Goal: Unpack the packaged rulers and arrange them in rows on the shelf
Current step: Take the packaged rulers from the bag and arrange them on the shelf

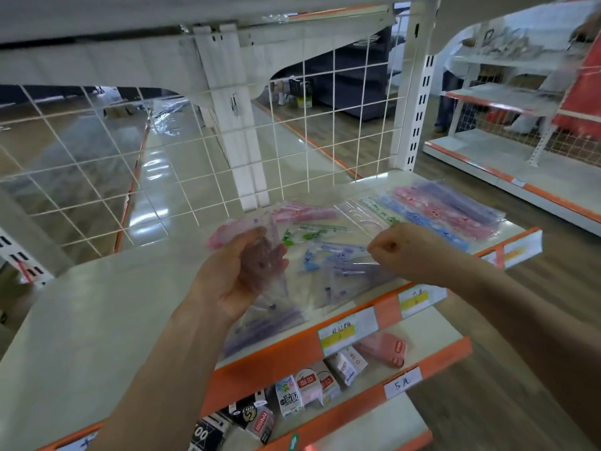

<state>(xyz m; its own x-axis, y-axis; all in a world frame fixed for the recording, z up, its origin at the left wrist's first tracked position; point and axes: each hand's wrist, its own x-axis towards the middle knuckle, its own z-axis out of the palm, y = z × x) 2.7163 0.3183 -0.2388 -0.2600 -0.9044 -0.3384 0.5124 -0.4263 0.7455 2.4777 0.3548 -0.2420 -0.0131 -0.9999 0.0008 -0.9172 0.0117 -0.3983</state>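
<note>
Head view: L hand (pixel 247 271) grips clear packet (pixel 270 307) of purple rulers just above shelf (pixel 97 304); R hand (pixel 403 249) pinches its film edge. Risk: hard tug dumps rulers onto laid rows (pixel 439 209) or off the front, since film's slippery.

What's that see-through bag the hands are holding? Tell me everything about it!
The clear plastic bag is thin, shiny and crinkled, with purple rulers showing through it. It lies tilted over the front edge of the shelf. The left hand grips its upper part, fingers showing through the film; the right hand pinches its edge.
</note>
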